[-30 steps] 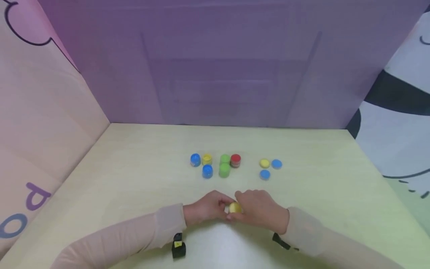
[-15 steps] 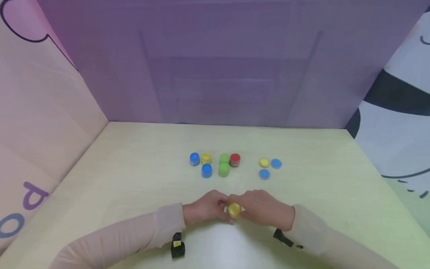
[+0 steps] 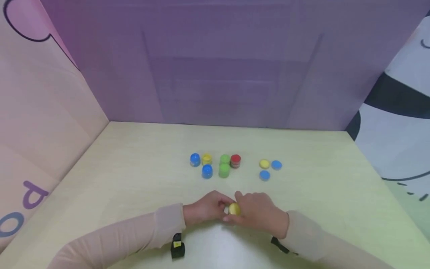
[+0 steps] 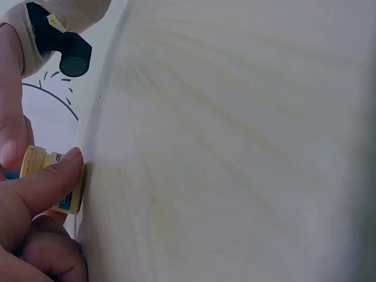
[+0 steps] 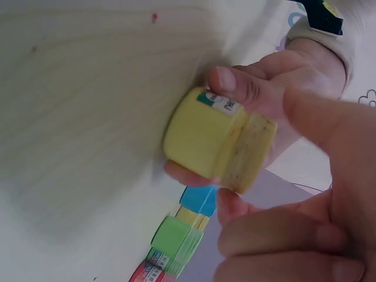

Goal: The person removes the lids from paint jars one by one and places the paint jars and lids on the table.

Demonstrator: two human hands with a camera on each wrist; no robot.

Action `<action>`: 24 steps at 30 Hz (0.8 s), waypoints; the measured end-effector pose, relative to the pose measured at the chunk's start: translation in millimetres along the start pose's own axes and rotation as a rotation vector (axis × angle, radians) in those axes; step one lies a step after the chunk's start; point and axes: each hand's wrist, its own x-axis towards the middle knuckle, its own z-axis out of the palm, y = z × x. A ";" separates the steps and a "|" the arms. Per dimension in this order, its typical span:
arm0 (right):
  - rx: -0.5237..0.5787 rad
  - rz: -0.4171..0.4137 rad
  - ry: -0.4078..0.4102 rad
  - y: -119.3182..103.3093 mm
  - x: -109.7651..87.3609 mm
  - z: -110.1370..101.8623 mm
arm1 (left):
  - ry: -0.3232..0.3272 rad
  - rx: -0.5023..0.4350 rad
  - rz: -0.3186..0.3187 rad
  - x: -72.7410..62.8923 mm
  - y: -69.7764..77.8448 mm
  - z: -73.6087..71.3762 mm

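Note:
A small yellow jar point(image 5: 197, 135) with a screw lid point(image 5: 249, 153) is tilted just above the table. My left hand point(image 3: 208, 206) grips its body, the thumb point(image 4: 50, 182) lying across the label. My right hand point(image 3: 258, 211) is at the lid, thumb and curled forefinger on opposite sides of its rim. In the right wrist view the forefinger point(image 5: 232, 205) meets the lid's edge; whether the thumb presses it is hard to tell. The lid still sits on the jar.
Behind the hands stand two blue jars point(image 3: 207, 171), a yellow jar point(image 3: 206, 159), two green jars point(image 3: 224, 170) and a red jar point(image 3: 236, 161). To their right lie a yellow lid point(image 3: 264, 164) and two blue lids point(image 3: 264, 175). A purple panel point(image 3: 215, 74) closes the table's back.
My right hand turned leftward over the lid half a second ago, then swung back to the right, near where it was a second ago. The left hand and jar have stayed nearly in place.

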 end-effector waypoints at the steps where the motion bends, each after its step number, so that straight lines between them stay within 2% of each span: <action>1: -0.010 0.009 0.004 -0.9 1.3 0.3 | 0.007 0.008 0.001 0.2 0.6 -0.3; 5: -0.028 0.022 -0.021 -3.4 6.0 0.1 | 0.025 0.013 -0.012 -1.0 1.5 -1.0; 10: -0.028 0.000 -0.072 -3.7 6.4 -0.2 | -0.005 -0.034 -0.016 -4.7 -0.8 1.4; 17: -0.009 -0.152 -0.033 1.7 5.4 -6.1 | -0.008 -0.033 -0.009 -5.3 -3.1 2.3; 24: -0.097 -0.293 -0.045 5.5 3.5 -17.4 | -0.030 -0.061 0.019 -4.0 -0.3 -1.8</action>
